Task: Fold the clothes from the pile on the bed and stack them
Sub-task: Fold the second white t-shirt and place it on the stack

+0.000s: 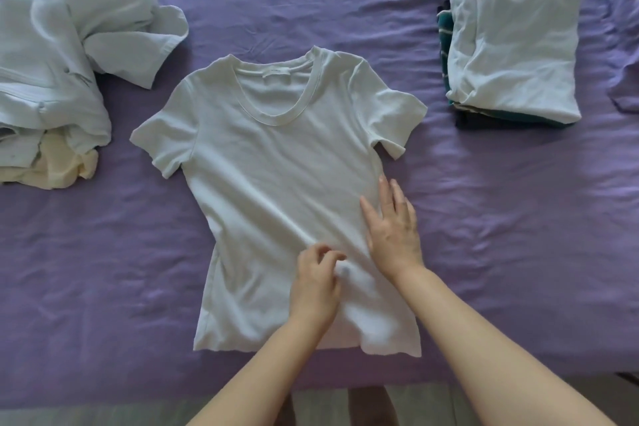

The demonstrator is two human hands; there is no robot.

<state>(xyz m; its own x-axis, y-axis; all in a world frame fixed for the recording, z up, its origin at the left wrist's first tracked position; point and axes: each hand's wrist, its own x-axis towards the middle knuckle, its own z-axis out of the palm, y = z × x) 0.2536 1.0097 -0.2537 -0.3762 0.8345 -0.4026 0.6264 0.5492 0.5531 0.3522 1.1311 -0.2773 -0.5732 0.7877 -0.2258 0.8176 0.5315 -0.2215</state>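
A white short-sleeved T-shirt lies spread flat, front up, on the purple bed sheet, collar away from me. My right hand lies flat with straight fingers on the shirt's right side near the waist. My left hand sits on the lower middle of the shirt with its fingers curled, pinching a small fold of the fabric. The unfolded pile of pale clothes lies at the left. A stack of folded clothes, white on top and dark and teal below, stands at the upper right.
The bed's near edge runs along the bottom of the view, with floor below it. A fold of purple sheet bunches up at the far right edge. Bare sheet lies between the shirt and the stack.
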